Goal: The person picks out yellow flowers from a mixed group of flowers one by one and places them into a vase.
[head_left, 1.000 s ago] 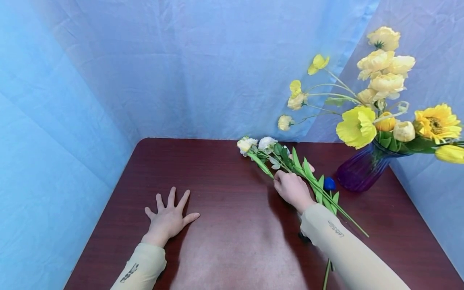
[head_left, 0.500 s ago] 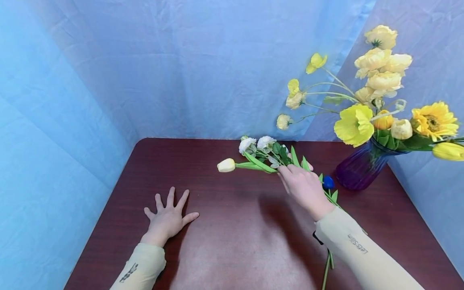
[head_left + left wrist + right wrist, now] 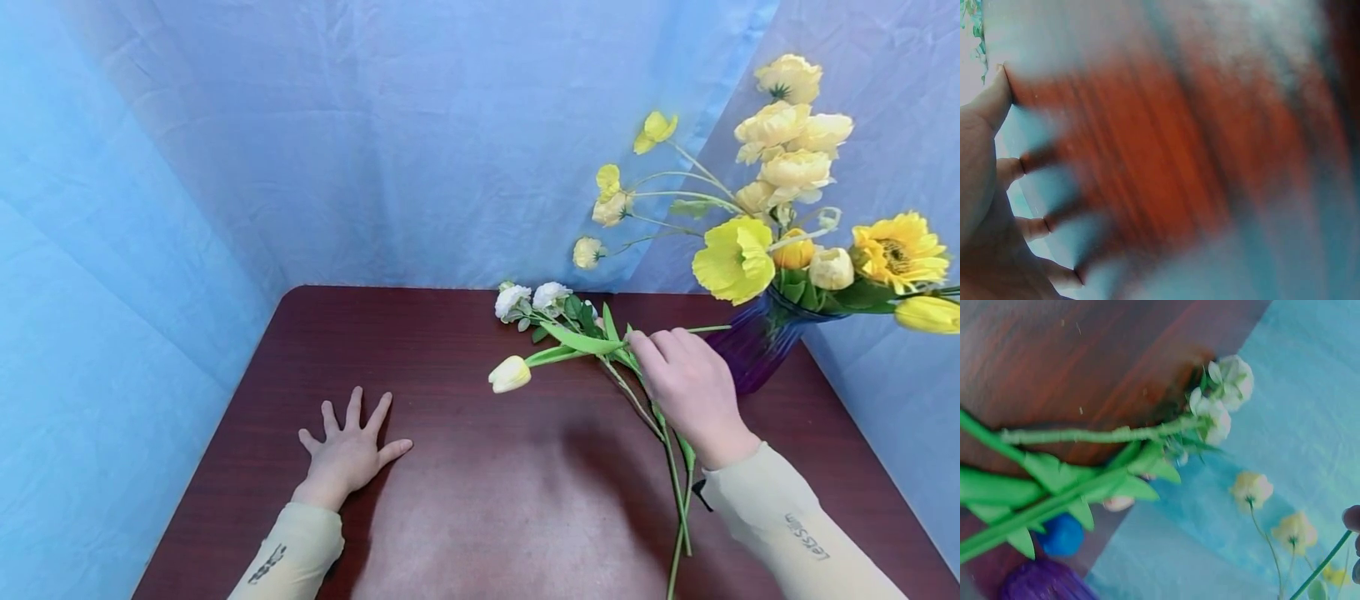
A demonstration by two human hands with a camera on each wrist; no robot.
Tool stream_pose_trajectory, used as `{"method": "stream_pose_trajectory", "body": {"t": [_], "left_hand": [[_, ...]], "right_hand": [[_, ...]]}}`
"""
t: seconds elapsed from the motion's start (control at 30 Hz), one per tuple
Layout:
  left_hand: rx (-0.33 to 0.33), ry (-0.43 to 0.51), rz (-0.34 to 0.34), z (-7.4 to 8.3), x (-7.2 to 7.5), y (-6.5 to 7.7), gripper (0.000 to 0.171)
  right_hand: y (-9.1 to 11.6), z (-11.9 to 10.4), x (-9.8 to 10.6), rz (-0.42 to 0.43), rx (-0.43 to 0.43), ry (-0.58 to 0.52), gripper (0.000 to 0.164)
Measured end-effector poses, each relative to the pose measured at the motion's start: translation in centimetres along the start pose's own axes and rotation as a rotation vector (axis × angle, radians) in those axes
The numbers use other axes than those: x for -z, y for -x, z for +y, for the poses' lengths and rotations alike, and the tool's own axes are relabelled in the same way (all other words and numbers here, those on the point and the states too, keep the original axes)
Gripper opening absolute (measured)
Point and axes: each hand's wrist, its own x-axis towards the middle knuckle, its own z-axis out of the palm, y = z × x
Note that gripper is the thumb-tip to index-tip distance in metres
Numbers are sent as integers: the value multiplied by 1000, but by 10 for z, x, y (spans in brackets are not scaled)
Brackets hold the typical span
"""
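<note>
In the head view my right hand (image 3: 686, 387) pinches the green stem of a pale yellow tulip (image 3: 510, 375), raised above the table, its bloom pointing left. The stem's end sticks out past my knuckles toward the vase. At the edge of the right wrist view, fingertips (image 3: 1352, 519) grip a thin green stem (image 3: 1319, 569). Beneath my hand lie crossed green stems (image 3: 675, 492) and white flowers (image 3: 513, 302). My left hand (image 3: 347, 457) rests palm down on the table at left, fingers spread; the left wrist view shows its thumb and fingers over blurred dark red wood.
A blue-purple glass vase (image 3: 772, 350) stands at the back right, full of yellow and cream flowers with a sunflower (image 3: 900, 250). In the right wrist view a blue flower (image 3: 1061, 535) lies near it. Blue cloth (image 3: 375, 167) hangs behind the dark red table (image 3: 465, 500).
My right hand has lifted the tulip from the pile and moved right with it. The bloom first swung out to the left, then came back rightward and lower. My left hand stays in place.
</note>
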Motion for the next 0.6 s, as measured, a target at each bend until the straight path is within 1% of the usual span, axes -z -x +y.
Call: {"method": "stream_pose_trajectory", "body": {"t": [0.13,0.3,0.4,0.47,0.6], "left_hand": [[2,0,0,0,1,0,89],[4,2,-5,0,1,0,89],[4,0,-6,0,0,0,88],[3,-2,-4,0,0,0,88],[1,-3,1,0,-1,0,88]], "right_hand": [[-4,7,13,42,-18,21,10],[-8,14,26,35,-55,41,11],[-11,19,29,63,-74,60,14],[-12,21,30,99,-84,72,13],[-14,27,32,147,-109,87,8]]}}
